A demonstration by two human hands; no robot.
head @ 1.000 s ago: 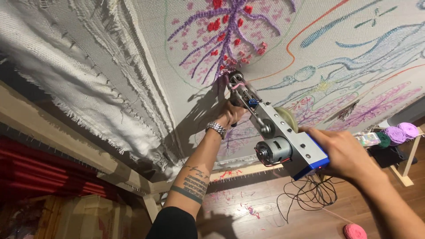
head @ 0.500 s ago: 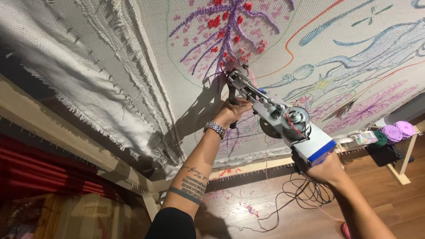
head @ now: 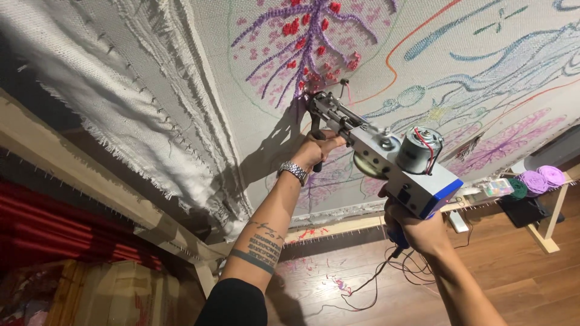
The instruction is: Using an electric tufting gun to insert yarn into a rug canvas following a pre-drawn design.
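both hands clamp the tufting gun (head: 386,160): left hand (head: 319,151) on its front handle, right hand (head: 417,232) below; its tip touches the cloth (head: 483,66), well inside the cloth's frayed edge.

The body of the tufting gun (head: 386,160) is covering most of the right hand (head: 417,229), hiding its fingers and the handle. The stretched cloth (head: 483,72) is running past the top and right edges. The small items on the side stand (head: 547,226) are appearing too small to identify.
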